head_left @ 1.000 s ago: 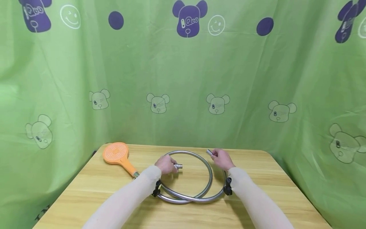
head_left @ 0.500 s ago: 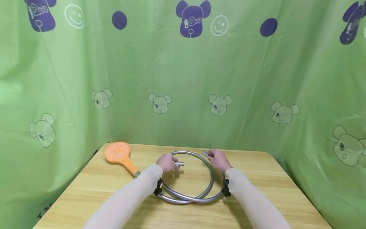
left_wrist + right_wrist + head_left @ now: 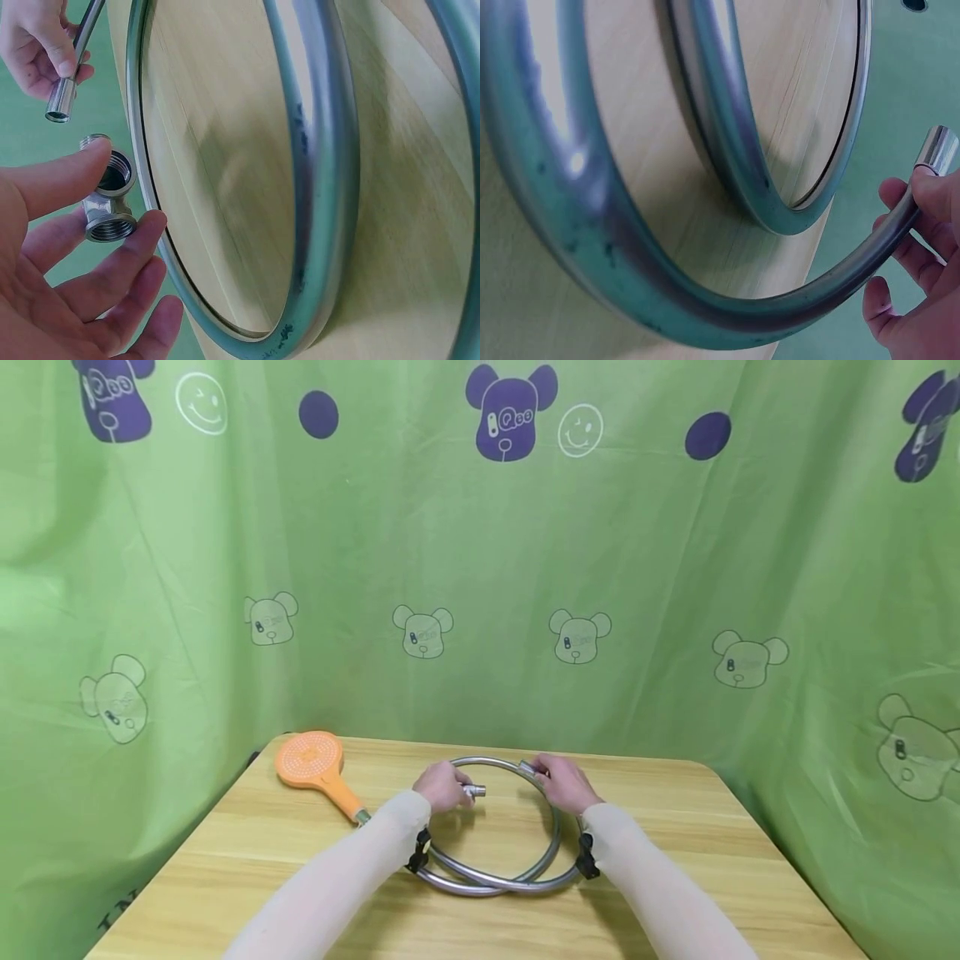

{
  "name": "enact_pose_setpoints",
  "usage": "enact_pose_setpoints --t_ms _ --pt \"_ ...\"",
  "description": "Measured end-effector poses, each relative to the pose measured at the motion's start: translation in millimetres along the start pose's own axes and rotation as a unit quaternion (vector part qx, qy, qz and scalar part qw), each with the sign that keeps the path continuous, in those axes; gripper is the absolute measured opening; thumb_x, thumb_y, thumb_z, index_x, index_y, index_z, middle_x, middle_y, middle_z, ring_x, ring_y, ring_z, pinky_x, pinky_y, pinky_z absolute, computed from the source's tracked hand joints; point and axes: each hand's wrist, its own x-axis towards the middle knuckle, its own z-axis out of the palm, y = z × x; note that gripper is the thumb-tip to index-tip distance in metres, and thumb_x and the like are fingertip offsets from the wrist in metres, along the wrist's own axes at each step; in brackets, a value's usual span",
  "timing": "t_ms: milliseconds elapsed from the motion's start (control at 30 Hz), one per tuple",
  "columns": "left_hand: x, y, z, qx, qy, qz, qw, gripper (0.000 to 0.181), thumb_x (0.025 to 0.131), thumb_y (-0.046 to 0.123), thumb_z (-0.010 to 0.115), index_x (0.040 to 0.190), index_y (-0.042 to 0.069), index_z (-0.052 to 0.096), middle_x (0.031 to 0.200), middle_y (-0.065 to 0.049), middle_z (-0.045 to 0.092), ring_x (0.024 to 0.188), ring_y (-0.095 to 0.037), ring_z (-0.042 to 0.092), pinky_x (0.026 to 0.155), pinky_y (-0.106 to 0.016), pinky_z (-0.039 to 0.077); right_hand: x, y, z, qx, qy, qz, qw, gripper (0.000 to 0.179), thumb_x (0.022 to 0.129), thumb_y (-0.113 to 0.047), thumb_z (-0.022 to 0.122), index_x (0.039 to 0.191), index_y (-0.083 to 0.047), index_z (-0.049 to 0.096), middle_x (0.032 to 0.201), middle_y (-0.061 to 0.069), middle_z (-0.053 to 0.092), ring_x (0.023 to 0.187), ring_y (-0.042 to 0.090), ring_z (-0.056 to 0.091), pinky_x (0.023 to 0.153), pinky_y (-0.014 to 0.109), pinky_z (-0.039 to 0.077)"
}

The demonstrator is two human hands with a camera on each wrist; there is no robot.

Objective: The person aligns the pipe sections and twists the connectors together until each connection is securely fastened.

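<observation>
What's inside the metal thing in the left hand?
Inside the metal fitting, ring-shaped ridges show in two openings. Deeper in it's dark, so I can't tell. The thumb of the left hand also covers part of the fitting.

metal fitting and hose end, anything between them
Nothing: in the left wrist view, only a bare gap separates the metal fitting from the hose end.

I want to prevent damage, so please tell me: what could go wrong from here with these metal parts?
The threaded metal fitting, pinched in the left hand, could slip and drop.
The hose end in the right hand points at an angle to the fitting; joining them crooked might do harm.
The hose crosses over itself, so pulling might twist it.
</observation>
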Motion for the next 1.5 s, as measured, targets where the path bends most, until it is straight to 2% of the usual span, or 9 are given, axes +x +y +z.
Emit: enact_pose_setpoints --t_ms 100,300,533,800,967,1333,1500 --pt "-0.2 0.0 0.1 0.0 0.0 -0.003 1.0 0.029 0.073 0.015 0.086 0.101 0.014 0.079 0.1 -0.001 0.076 0.09 -0.019 0.06 0.085 -0.041 0.05 0.0 -1 2 -0.007 -0.006 -0.012 0.9999 0.014 0.094 -0.007 0.067 0.108 -0.008 0.071 0.098 0.007 0.073 0.083 0.017 0.062 0.077 0.042 0.052" --pt "2.2 2.6 -0.7 0.0 0.004 -0.009 1.0 0.03 0.072 0.015 0.085 0.102 0.015 0.079 0.098 0.0 0.075 0.086 -0.019 0.058 0.081 -0.038 0.048 0.1 -8 2 -0.036 -0.022 -0.045 0.9981 0.01 0.094 -0.007 0.067 0.102 -0.013 0.07 0.09 -0.001 0.07 0.079 0.014 0.06 0.074 0.039 0.051" --pt "3.8 9.3 -2.1 0.014 0.004 -0.008 0.9999 0.03 0.074 0.016 0.086 0.103 0.016 0.079 0.095 0.003 0.075 0.083 -0.017 0.058 0.076 -0.035 0.047 0.1 -18 2 -0.048 -0.038 -0.068 0.9958 0.013 0.094 -0.006 0.067 0.103 -0.015 0.07 0.096 0.0 0.073 0.089 0.021 0.067 0.082 0.046 0.054" --pt "5.0 13.1 0.2 0.03 0.027 0.002 0.9992 0.031 0.072 0.017 0.086 0.102 0.019 0.08 0.095 0.001 0.075 0.083 -0.018 0.058 0.076 -0.037 0.048 0.7 -20 8 -0.064 -0.04 -0.102 0.9919 0.016 0.091 -0.006 0.069 0.103 -0.017 0.071 0.096 0.0 0.073 0.09 0.022 0.067 0.083 0.047 0.053" --pt "7.1 13.4 4.0 0.028 0.032 -0.002 0.9991 0.035 0.072 0.017 0.086 0.107 0.019 0.079 0.101 -0.001 0.076 0.086 -0.019 0.06 0.076 -0.037 0.049 -1.0 -23 10 -0.069 -0.04 -0.11 0.9908 0.017 0.091 -0.006 0.07 0.104 -0.018 0.071 0.096 -0.001 0.073 0.09 0.022 0.067 0.082 0.047 0.053" --pt "11.7 12.2 8.0 0.025 0.036 0.005 0.999 0.036 0.072 0.016 0.086 0.107 0.017 0.079 0.097 -0.002 0.075 0.084 -0.02 0.059 0.072 -0.036 0.048 1.5 -27 15 -0.087 -0.042 -0.122 0.9878 0.014 0.092 -0.011 0.07 0.099 -0.023 0.071 0.095 -0.005 0.073 0.087 0.019 0.065 0.074 0.039 0.043" --pt "11.4 11.8 7.9 0.026 0.039 0.002 0.9989 0.034 0.072 0.016 0.086 0.106 0.018 0.079 0.094 -0.001 0.074 0.082 -0.02 0.059 0.071 -0.035 0.047 0.6 -30 14 -0.086 -0.041 -0.122 0.988 0.014 0.091 -0.011 0.071 0.099 -0.022 0.071 0.094 -0.004 0.073 0.087 0.018 0.064 0.074 0.039 0.043"
